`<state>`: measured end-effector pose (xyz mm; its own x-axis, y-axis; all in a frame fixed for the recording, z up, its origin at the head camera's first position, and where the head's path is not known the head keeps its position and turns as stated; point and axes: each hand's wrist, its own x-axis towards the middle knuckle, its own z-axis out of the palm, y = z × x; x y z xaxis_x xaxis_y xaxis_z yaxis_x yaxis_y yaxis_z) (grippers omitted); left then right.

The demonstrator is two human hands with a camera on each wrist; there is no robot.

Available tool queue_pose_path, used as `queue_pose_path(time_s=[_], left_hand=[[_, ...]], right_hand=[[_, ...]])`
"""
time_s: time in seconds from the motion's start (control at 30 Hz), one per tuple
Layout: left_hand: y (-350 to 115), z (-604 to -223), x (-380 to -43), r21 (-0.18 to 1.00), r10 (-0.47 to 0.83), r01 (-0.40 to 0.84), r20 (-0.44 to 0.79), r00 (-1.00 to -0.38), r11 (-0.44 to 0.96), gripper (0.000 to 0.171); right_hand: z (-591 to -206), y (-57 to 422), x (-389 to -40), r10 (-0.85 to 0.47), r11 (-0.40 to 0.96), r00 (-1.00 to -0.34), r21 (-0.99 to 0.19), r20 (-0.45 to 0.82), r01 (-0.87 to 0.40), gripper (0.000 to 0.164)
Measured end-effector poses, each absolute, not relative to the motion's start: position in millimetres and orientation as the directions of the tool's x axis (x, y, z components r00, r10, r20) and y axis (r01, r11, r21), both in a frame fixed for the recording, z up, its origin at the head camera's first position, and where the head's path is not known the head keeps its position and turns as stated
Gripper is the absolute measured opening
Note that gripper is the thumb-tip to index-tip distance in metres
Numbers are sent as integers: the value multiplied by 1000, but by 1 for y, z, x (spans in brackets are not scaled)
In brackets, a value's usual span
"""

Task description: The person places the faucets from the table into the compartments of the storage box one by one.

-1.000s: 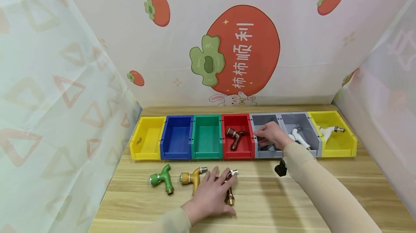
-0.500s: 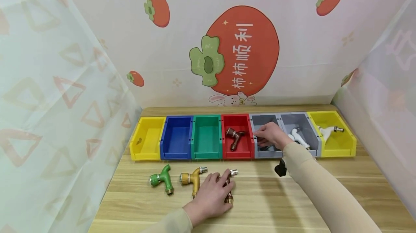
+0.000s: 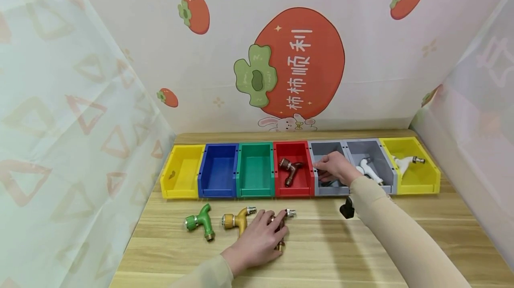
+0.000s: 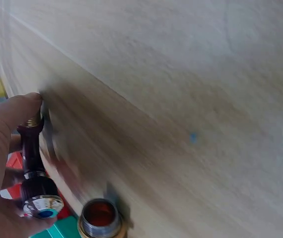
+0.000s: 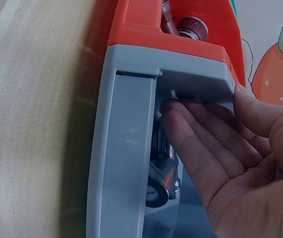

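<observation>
Seven bins (image 3: 256, 193): we see them side by side in one row on the worktop (image 3: 321, 256), farther out than our left hand (image 3: 259, 239), with our right hand (image 3: 336, 166) over one of them.
Left hand: gripping a dark brown tap (image 4: 31, 153) that lies under its curled fingers, on the worktop.
Right hand: relaxed, its fingers loosely extended inside the near grey bin (image 5: 124, 148), by the wall next to the red one; we cannot tell whether they touch the tap there.
Near grey bin: a dark shiny tap (image 5: 164, 178) below the right hand's fingers, partly hidden by them.
Far grey bin (image 3: 363, 147): just right of the right hand, a white tap (image 3: 370, 171) in it.
Right-end yellow bin (image 3: 419, 189): farther right of that hand, a white tap with a metal nozzle (image 3: 404, 163) in it.
Red bin (image 3: 293, 192): just left of the right hand, a reddish-brown tap (image 3: 291, 172) in it.
Green, blue and left-end yellow bins: farther left of the right hand, in that order.
Loose taps: left of our left hand, a golden tap (image 3: 241, 221) just beside it, partly covered, then a green tap (image 3: 203, 221).
</observation>
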<state>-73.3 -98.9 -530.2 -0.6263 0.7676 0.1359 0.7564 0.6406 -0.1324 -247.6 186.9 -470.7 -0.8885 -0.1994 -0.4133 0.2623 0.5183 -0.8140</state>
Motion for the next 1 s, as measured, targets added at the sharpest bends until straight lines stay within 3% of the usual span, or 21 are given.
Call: queue_pose_path(time_s=[0.3, 0.53, 0.73, 0.87, 1.0], left_hand=[[-109, -526, -82, -189, 838, 817, 157, -523, 545, 62], [-118, -518, -95, -194, 845, 824, 185, -502, 532, 64], [-125, -510, -114, -275, 864, 822, 231, -448, 500, 67], [-129, -505, -125, -292, 858, 811, 256, -444, 507, 68], [-133, -499, -136, -282, 828, 784, 286, -482, 554, 70]], right_hand=[[-473, 187, -248, -197, 532, -895, -811, -400, 245, 30], [-474, 187, -248, -197, 527, -893, -812, -406, 253, 30], [-474, 187, -247, -199, 531, -895, -812, -399, 244, 29], [-475, 187, -247, -197, 529, -892, -810, -406, 252, 30], [-475, 187, -247, -191, 531, -892, -807, -410, 257, 33]])
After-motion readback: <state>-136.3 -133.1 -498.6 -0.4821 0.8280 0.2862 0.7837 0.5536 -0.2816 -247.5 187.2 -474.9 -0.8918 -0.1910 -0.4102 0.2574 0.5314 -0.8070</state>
